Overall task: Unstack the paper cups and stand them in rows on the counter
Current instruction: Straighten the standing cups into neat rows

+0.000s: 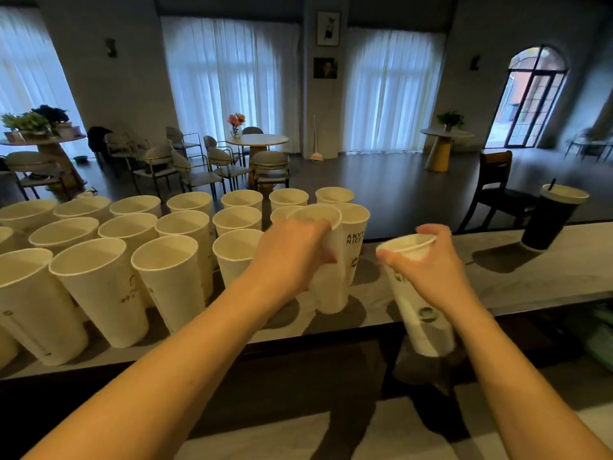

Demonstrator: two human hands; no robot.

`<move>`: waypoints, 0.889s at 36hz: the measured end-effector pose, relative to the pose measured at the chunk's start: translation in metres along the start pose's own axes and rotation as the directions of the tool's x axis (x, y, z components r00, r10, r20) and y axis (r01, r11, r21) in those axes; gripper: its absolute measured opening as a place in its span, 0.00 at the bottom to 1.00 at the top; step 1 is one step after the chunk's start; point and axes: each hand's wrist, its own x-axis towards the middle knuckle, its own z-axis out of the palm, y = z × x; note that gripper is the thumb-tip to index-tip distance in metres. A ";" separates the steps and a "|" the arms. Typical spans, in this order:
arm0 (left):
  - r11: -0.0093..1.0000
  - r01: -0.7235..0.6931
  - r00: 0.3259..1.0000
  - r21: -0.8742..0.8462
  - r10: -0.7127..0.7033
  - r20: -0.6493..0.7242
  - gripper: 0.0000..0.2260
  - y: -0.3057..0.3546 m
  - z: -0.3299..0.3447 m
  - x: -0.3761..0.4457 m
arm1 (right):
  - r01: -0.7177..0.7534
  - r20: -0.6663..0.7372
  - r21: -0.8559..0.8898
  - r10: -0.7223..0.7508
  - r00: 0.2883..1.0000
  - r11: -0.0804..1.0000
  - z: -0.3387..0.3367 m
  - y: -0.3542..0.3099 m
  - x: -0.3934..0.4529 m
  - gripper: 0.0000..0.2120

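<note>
Left hand, forearm extended toward 12 o'clock, grip curled around single paper cup on surface. Right hand grip pinches cup stack, tilted, at 3 o'clock.

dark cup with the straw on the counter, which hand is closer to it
Right. The right hand, holding a short stack of cups, is nearer the dark cup, though well apart from it. The left hand is farther left, gripping a white cup.
</note>
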 end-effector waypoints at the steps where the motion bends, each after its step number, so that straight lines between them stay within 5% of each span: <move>1: 0.997 -0.020 0.998 0.070 0.016 0.057 0.15 -0.001 0.007 0.000 | -0.006 0.008 0.063 0.006 1.000 0.998 0.006 -0.003 0.001 0.37; 6: 0.972 -0.088 0.971 0.218 0.035 0.238 0.15 -0.011 0.031 0.003 | 0.001 0.134 0.180 -0.025 0.991 0.984 0.041 0.000 0.000 0.36; 21: 0.964 -0.150 0.964 0.218 0.094 0.248 0.17 -0.028 0.028 0.003 | 0.090 0.084 0.027 -0.092 0.992 0.996 0.057 0.005 0.006 0.38; 32: 0.989 -0.144 0.989 -0.045 0.142 -0.051 0.22 -0.031 0.006 -0.018 | 0.252 0.069 -0.248 -0.243 0.968 0.935 0.045 -0.022 -0.003 0.45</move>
